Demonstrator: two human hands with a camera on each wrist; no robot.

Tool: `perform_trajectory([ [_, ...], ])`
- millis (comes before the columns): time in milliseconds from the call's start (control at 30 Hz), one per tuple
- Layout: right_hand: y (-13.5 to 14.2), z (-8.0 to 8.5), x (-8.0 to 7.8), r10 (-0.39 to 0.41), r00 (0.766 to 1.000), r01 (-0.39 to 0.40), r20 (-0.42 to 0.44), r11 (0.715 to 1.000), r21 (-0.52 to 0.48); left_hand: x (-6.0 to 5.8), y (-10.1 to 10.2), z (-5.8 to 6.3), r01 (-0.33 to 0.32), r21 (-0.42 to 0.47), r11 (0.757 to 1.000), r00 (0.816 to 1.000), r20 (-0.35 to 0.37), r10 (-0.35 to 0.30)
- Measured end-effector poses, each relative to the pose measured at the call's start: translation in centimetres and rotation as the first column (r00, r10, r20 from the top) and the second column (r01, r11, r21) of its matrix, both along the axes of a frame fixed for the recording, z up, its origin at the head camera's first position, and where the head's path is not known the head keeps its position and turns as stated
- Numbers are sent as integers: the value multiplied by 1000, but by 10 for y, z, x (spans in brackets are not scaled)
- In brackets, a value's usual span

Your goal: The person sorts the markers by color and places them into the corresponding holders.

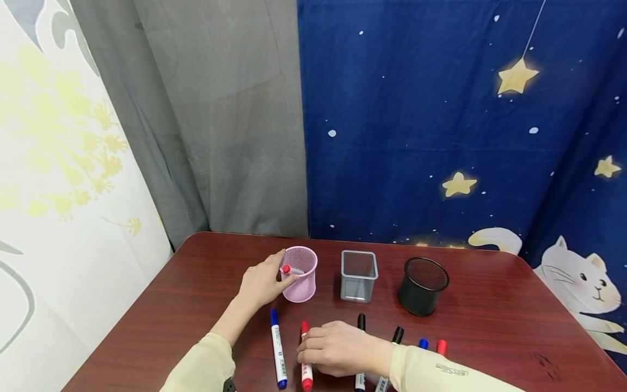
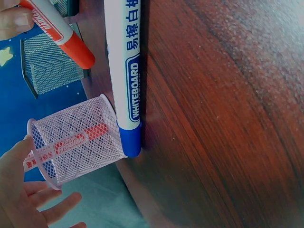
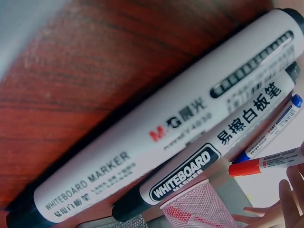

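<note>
My left hand [image 1: 262, 282] is at the left side of a pink mesh pen cup [image 1: 305, 286], thumb and fingers spread about its rim. In the left wrist view, the thumb [image 2: 20, 151] lies at the rim, while the other fingers stretch out loosely beside the cup. A red whiteboard marker [image 2: 71, 143] leans inside, seen through the mesh. My right hand [image 1: 338, 348] grips another red marker [image 1: 307, 373] at its middle, over the table. Between the hands, a blue whiteboard marker [image 1: 277, 348] lies on the wood.
Behind the markers stand a grey square mesh cup [image 1: 357, 286] and a black round mesh cup [image 1: 420, 296]. Two black markers [image 1: 361, 322] [image 3: 166, 118] lie by my right hand. Farther right, a blue cap [image 1: 423, 343] and a red cap [image 1: 441, 347] show past the sleeve.
</note>
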State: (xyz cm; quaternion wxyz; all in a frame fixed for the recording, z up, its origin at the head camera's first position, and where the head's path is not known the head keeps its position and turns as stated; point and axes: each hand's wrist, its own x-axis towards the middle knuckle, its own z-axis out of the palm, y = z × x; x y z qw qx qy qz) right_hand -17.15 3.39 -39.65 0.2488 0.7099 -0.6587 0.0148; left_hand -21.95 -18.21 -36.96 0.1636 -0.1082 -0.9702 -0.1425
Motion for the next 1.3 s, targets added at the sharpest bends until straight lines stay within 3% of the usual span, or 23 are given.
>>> perform_trajectory([
  [167,2,2,0,17,1000,-16,23,1000,-16,0,0,0,2,5,1000,1000,-7,-2],
  [400,5,4,0,46,986,-37,158,998,-58,0,-1,-1,-2,6,1000,1000,1,2],
  [633,7,6,0,66,974,-37,217,991,-131,-1,-1,-2,-9,2,1000,1000,2,9],
  [1300,13,13,-1,124,876,12,466,961,-277,0,0,1,4,4,1000,1000,5,-4],
])
